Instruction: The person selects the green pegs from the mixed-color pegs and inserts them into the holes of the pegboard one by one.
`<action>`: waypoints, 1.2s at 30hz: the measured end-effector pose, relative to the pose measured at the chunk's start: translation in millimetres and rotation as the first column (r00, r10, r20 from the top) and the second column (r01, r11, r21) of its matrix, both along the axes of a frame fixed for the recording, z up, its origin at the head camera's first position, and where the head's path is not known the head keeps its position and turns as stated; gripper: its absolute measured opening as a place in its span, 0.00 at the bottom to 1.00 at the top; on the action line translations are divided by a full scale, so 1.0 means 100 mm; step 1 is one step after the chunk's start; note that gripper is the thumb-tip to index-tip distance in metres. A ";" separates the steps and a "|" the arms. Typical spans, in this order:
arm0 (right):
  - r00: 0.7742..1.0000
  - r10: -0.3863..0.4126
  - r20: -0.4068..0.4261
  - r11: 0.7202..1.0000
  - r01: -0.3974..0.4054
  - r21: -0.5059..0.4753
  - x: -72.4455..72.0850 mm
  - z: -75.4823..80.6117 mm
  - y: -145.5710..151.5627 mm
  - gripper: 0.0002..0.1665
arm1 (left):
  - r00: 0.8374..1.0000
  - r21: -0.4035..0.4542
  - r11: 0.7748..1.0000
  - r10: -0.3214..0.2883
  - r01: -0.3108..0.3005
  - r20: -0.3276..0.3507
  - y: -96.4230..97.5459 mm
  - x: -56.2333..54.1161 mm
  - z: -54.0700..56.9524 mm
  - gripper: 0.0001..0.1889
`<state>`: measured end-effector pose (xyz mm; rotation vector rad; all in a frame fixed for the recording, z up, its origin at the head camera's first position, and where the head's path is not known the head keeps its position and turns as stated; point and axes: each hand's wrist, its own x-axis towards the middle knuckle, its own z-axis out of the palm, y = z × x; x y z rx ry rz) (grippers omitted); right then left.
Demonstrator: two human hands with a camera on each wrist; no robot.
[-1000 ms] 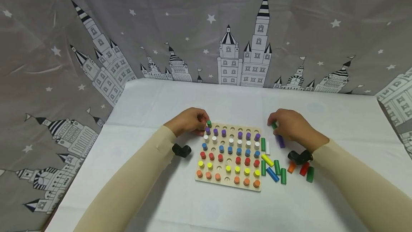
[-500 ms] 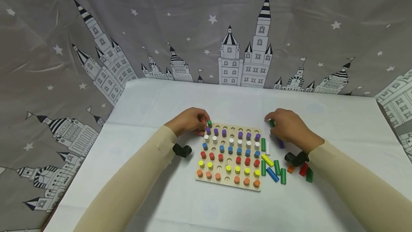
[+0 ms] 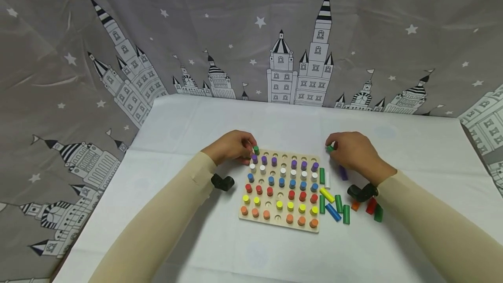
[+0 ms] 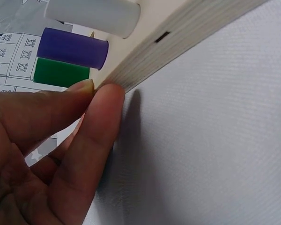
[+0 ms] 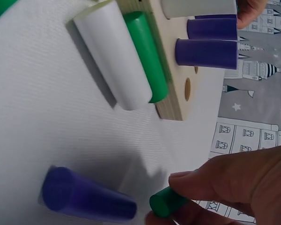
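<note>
A wooden pegboard (image 3: 275, 224) stands on the white cloth with rows of coloured pegs upright in its holes. At its far left corner my left hand (image 3: 232, 147) grips the board's edge between thumb and finger. Close by those fingertips, a green peg (image 4: 61, 72) stands in the corner beside a purple peg (image 4: 72, 48). To the right of the board, my right hand (image 3: 355, 154) pinches another green peg (image 5: 168, 201) between thumb and fingers, just over the cloth. Next to that hand lies a loose purple peg (image 5: 86, 194), partly covered in the head view.
Along the board's right side lie several loose pegs, among them a white peg (image 5: 113, 56), a yellow peg (image 3: 327, 195), a blue peg (image 3: 333, 212) and a red peg (image 3: 371, 205). A grey castle-print curtain (image 3: 220, 21) hangs behind the table.
My right hand has shifted slightly left, and the green peg in it now shows mostly its end at the fingertips. The left hand keeps its place at the board's corner.
</note>
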<state>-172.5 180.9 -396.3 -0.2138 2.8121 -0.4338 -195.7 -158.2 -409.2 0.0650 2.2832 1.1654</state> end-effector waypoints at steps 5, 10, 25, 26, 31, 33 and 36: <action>1.000 -0.017 0.009 1.000 0.017 -0.013 -0.01 0.05 0.00 0.22 | 1.000 0.006 1.000 -0.001 0.001 0.000 0.00 -0.01 -0.01 0.11; 0.999 -0.038 -0.016 0.999 0.037 -0.039 -0.02 0.09 0.00 0.22 | 1.000 -0.002 1.000 -0.003 0.003 0.000 0.00 -0.02 -0.01 0.11; 0.997 -0.042 -0.064 0.982 0.030 -0.185 -0.08 0.26 -0.08 0.21 | 1.000 -0.021 1.000 -0.008 0.008 -0.004 0.00 -0.02 -0.02 0.11; 0.997 -0.044 -0.060 0.980 0.031 -0.198 -0.08 0.27 -0.10 0.21 | 1.000 -0.021 1.000 -0.008 0.008 -0.005 0.00 -0.02 -0.02 0.11; 0.997 -0.043 -0.056 0.967 0.027 -0.252 -0.09 0.31 -0.17 0.21 | 1.000 -0.018 1.000 -0.005 0.005 -0.001 0.00 -0.02 -0.02 0.12; 0.998 -0.043 -0.053 0.962 0.027 -0.272 -0.10 0.33 -0.20 0.21 | 1.000 -0.016 1.000 -0.005 0.005 -0.001 0.00 -0.02 -0.02 0.12; 0.998 -0.047 -0.045 0.954 0.031 -0.299 -0.12 0.35 -0.25 0.21 | 1.000 -0.013 1.000 -0.003 0.003 0.001 -0.01 -0.02 -0.03 0.12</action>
